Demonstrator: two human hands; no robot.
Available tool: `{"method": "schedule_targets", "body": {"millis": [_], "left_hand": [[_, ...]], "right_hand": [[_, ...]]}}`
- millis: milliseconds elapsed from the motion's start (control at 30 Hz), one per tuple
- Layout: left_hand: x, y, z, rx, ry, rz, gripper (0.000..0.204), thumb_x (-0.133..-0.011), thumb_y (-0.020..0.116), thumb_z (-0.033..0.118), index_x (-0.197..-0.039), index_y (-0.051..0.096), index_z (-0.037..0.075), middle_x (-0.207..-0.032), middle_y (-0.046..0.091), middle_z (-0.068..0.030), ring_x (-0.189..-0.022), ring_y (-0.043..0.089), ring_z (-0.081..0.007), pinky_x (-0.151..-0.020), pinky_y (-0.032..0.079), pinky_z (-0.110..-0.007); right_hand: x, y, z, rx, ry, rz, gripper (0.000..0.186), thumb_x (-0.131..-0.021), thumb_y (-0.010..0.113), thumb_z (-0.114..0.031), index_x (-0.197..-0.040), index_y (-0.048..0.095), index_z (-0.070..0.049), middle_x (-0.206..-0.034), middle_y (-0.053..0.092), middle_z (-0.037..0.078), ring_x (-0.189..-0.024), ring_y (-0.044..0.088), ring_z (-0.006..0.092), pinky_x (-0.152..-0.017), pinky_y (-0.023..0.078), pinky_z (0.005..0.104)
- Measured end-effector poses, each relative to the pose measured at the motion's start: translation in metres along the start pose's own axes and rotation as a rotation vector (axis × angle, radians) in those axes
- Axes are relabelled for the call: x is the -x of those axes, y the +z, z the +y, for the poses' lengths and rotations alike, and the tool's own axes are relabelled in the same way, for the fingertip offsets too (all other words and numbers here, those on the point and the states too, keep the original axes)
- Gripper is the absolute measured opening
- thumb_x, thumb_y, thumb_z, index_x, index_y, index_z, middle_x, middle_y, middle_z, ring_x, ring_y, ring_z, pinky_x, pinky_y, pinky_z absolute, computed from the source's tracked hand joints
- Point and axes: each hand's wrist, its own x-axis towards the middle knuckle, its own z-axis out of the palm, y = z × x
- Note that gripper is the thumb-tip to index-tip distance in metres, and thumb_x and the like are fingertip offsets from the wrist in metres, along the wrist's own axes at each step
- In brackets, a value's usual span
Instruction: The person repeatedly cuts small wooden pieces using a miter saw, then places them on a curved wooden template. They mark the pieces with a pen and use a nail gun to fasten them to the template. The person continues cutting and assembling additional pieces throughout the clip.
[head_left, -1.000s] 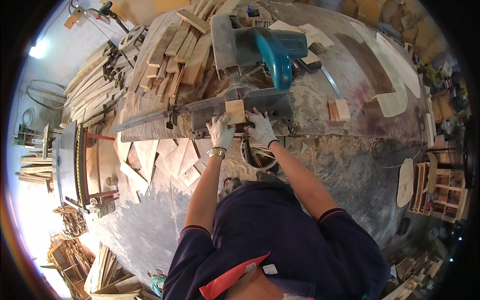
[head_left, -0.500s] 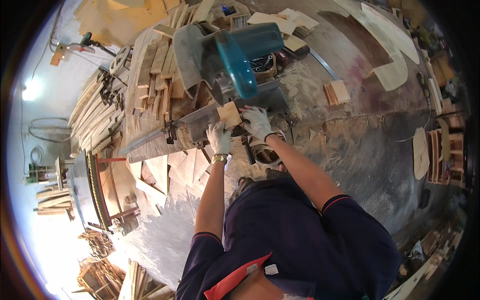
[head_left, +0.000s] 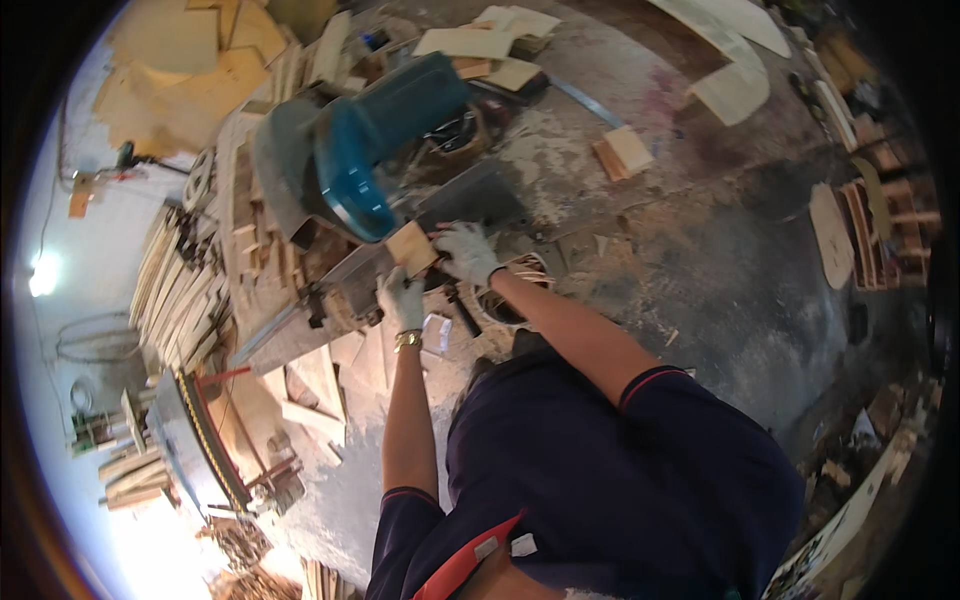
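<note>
The mitre saw (head_left: pixel 350 165), teal-bodied, serves as the landmark. Left of it, stacked wooden slats (head_left: pixel 180 290) lie in a heap, and below it offcut boards (head_left: pixel 320 380) litter the floor.

Just below the saw's table, the gloved left hand (head_left: pixel 403 300) rests with its fingers curled together on the table's front edge; whether they press on the wood or only on the metal is hard to tell at this size. The small square wooden block (head_left: pixel 411 247) sits on the table directly under the saw's blade guard, touching it or nearly so. Right of the block, the gloved right hand (head_left: pixel 465 252) has its fingers clamped on the block's right edge, steadying it against the fence.

The step in hand appears to be positioning the block for a cut. The next move likely calls for holding the block firmly against the fence, with both hands kept out of the blade's line.

Compared with half a second ago, the whole view has swung: the saw now sits further left and tilted, while both hands remain at the block in much the same grip.

Farther right of the saw, a small stack of cut blocks (head_left: pixel 624 152) lies on the dusty floor.
</note>
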Motion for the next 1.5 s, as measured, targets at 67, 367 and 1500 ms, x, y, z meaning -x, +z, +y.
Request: {"method": "schedule_targets", "body": {"millis": [67, 367, 1500], "left_hand": [[-0.002, 0.001, 0.001, -0.018, 0.025, -0.021, 0.035, -0.075, 0.084, 0.022, -0.073, 0.055, 0.004, -0.074, 0.056, -0.0157, -0.080, 0.055, -0.0380, -0.073, 0.045, -0.050], [-0.002, -0.003, 0.007, -0.066, -0.037, -0.056, 0.035, -0.078, 0.085, 0.023, -0.079, 0.060, -0.001, -0.089, 0.064, -0.0211, -0.087, 0.060, -0.0400, -0.079, 0.049, -0.048], [0.159, -0.066, -0.001, 0.685, -0.773, 0.419, 0.044, -0.098, 0.073, 0.009, -0.139, 0.064, -0.005, -0.097, 0.060, 0.0070, -0.079, 0.043, -0.0021, -0.065, 0.035, -0.020]], "right_hand": [[0.000, 0.004, 0.003, -0.025, 0.004, -0.005, 0.035, -0.081, 0.077, -0.029, -0.114, 0.073, -0.017, -0.137, 0.066, -0.001, -0.141, 0.047, 0.0243, -0.116, 0.033, 0.0530], [0.002, 0.001, 0.003, -0.047, -0.035, 0.076, 0.034, -0.078, 0.075, -0.028, -0.110, 0.074, -0.015, -0.134, 0.068, 0.000, -0.139, 0.051, 0.0245, -0.115, 0.034, 0.0504], [0.080, -0.112, 0.044, 0.039, 0.224, 0.345, 0.062, -0.067, 0.087, -0.027, -0.121, 0.065, -0.006, -0.126, 0.060, 0.021, -0.119, 0.056, 0.0405, -0.102, 0.049, 0.0472]]}}
